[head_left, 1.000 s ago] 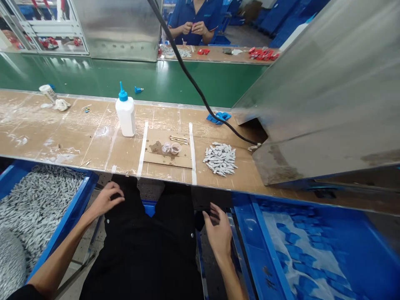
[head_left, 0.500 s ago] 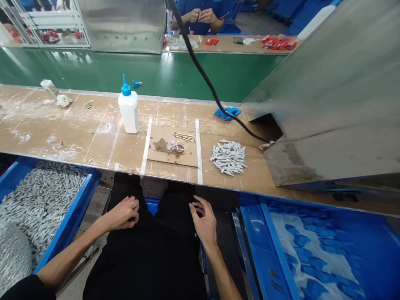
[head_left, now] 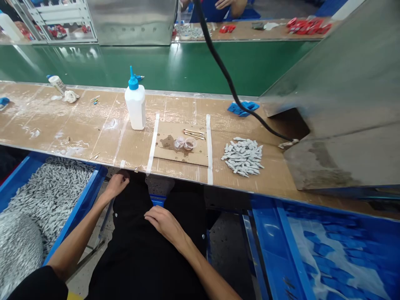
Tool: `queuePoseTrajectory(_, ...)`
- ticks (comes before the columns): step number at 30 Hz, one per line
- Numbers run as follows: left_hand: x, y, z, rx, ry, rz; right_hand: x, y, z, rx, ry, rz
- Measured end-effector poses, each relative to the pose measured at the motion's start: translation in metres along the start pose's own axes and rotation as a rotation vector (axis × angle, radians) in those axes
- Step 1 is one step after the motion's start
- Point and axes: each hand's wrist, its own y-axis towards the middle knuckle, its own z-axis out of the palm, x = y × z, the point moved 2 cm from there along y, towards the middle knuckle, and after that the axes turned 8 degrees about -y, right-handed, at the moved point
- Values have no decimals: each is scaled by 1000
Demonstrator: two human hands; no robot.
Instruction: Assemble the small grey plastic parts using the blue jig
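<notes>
My left hand [head_left: 118, 183] rests on my left knee just under the table's front edge, its fingers loosely bent and nothing visible in them. Across my lap lies my right hand [head_left: 165, 223], palm down on the black trousers, open and without any object. On the table ahead is a cardboard pad [head_left: 193, 158] between two white tape strips. It carries two small round clear containers [head_left: 189, 144] and several cotton swabs [head_left: 194, 133]. Left of the pad stands a white squeeze bottle [head_left: 136, 109] with a blue nozzle; to its right lies a pile of small grey parts [head_left: 243, 156].
Blue bins flank me: one with grey parts [head_left: 59, 191], one with blue pieces [head_left: 325, 250]. A black cable [head_left: 223, 68] hangs before a metal housing [head_left: 340, 137]. Blue pieces [head_left: 243, 108] lie near the green surface [head_left: 118, 62]. Another person's hand [head_left: 223, 4] shows beyond.
My right hand has moved left from beside my right thigh onto my lap. The left hand has gone forward to the knee. The view has shifted, so the table appears farther right.
</notes>
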Motion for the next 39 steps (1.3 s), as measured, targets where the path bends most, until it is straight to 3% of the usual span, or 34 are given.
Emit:
queuePoseTrajectory(4, 13, 10, 12, 12, -106, -44, -9, 17, 21, 101, -62, -97)
queuePoseTrajectory(9, 9, 4, 23, 16, -179, -68, -13, 18, 27, 197, -177, -152)
queuePoseTrajectory(17, 6, 2, 32, -49, -183, -103, -10, 21, 39, 264, -199, -128)
queuePoseTrajectory(21, 6, 2, 32, -64, -189, -101, -13, 24, 30, 253, -86, -90)
queuePoseTrajectory(26, 7, 1, 34, -76, -181, -96, -19, 22, 5, 131, 61, 106)
queuePoseTrajectory(30, 9, 0, 40, -99, -164, -106, -11, 20, 12, 60, 77, 196)
queuePoseTrajectory(33, 11, 2, 40, -100, -151, -106, -13, 24, 16, -21, -60, 220)
queuePoseTrajectory(36, 7, 0, 30, -54, -146, -66, -43, 27, -4, -175, -228, 400)
queuePoseTrajectory(39, -8, -13, 14, 83, -153, 49, -86, 21, -41, -256, -287, 560)
